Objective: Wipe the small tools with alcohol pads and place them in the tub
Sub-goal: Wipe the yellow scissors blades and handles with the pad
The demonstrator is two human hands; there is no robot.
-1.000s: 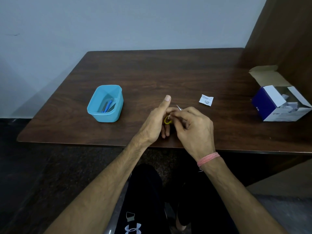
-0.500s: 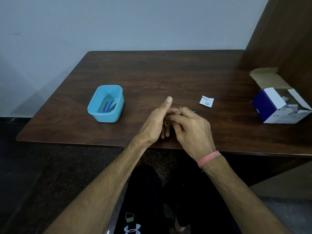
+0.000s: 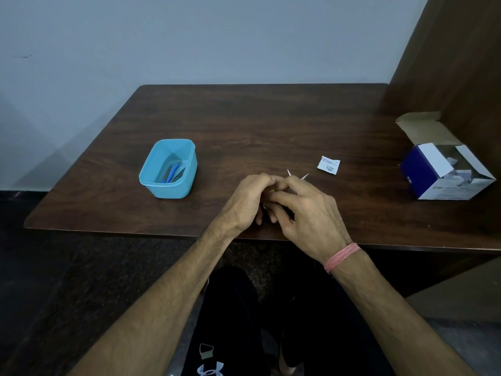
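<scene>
Two hands meet over the near edge of the table (image 3: 271,118): the left hand (image 3: 245,203) and right hand (image 3: 309,215) are both closed around small scissors (image 3: 297,176), whose two metal tips poke out beyond the fingers. Farther off sit the blue tub (image 3: 168,183) holding tools, a pad packet (image 3: 328,164) and an open box (image 3: 444,172).

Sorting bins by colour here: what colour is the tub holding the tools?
Light blue; the tub shows clearly in the head view, left of the hands.
</scene>
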